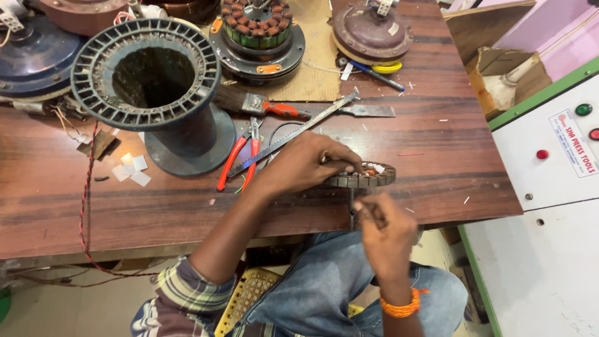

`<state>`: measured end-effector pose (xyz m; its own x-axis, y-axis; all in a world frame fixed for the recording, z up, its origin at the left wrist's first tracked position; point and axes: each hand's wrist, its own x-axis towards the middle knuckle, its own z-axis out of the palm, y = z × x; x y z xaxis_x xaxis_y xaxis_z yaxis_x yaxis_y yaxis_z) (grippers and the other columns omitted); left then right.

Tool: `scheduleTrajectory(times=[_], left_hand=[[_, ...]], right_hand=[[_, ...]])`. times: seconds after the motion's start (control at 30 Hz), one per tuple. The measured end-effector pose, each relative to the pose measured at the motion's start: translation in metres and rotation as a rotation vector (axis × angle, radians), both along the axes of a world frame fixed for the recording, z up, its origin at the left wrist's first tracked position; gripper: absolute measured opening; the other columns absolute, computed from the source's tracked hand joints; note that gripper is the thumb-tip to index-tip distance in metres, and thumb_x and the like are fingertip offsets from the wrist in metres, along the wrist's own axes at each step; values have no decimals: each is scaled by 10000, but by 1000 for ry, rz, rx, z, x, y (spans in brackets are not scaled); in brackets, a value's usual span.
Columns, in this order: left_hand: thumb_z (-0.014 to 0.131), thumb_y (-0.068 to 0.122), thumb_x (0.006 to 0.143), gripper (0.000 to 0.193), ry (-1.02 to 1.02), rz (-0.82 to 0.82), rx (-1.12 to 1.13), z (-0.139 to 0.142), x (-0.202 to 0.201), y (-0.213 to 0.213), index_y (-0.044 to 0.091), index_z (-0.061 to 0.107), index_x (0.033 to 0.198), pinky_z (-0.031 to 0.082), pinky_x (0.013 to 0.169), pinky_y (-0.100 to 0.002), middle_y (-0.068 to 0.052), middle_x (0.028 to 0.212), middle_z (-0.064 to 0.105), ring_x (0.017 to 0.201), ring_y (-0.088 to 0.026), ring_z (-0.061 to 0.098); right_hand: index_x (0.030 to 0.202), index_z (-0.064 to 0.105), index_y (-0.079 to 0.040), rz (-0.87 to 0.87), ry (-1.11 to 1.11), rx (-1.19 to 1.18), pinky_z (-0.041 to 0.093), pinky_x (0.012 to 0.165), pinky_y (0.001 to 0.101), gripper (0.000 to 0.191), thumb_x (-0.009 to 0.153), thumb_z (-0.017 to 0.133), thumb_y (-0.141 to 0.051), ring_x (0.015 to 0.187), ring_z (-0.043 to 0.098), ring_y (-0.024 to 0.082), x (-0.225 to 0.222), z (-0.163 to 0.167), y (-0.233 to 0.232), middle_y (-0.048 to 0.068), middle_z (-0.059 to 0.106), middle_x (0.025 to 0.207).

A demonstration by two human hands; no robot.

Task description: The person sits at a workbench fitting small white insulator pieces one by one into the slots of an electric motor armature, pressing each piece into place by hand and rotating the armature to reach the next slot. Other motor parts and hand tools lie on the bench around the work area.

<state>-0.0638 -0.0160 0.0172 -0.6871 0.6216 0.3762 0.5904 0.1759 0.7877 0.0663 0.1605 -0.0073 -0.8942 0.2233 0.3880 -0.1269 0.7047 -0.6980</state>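
I see the slotted stator ring (pixel 365 176) lying flat at the near table (pixel 437 181) edge, my left hand (pixel 306 163) clamped over its left rim; my right hand (pixel 385 226), directly below, pinches a thin upright tool (pixel 353 209). Red pliers (pixel 240 156) sit left.

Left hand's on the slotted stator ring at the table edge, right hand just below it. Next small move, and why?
Probably bring the right hand up to the stator ring. The left hand already pins the ring flat at the table edge, while the right pinches something thin just below it; what it is cannot be told.
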Motion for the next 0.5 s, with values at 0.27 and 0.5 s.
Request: scheduleTrajectory(times=[0.27,0.5], left_hand=[[830,260,768,444,422,337,35,-8,58,24,134,732,1182,495,862,-400,-41,1125,703,987,-270,599],[820,230,814,367,507,401,87,-25,56,32,164,749,1168,532,816,-366,19,1083,748,917,-215,636]], right_hand=[[975,750,-14,-91,4,-153,328,501,254,97,881,765,-36,574,405,40,-1,-28,31,11,572,650],[991,739,7,-77,116,-51,314,515,235,90,909,776,3,596,397,34,6,19,53,13,607,721]])
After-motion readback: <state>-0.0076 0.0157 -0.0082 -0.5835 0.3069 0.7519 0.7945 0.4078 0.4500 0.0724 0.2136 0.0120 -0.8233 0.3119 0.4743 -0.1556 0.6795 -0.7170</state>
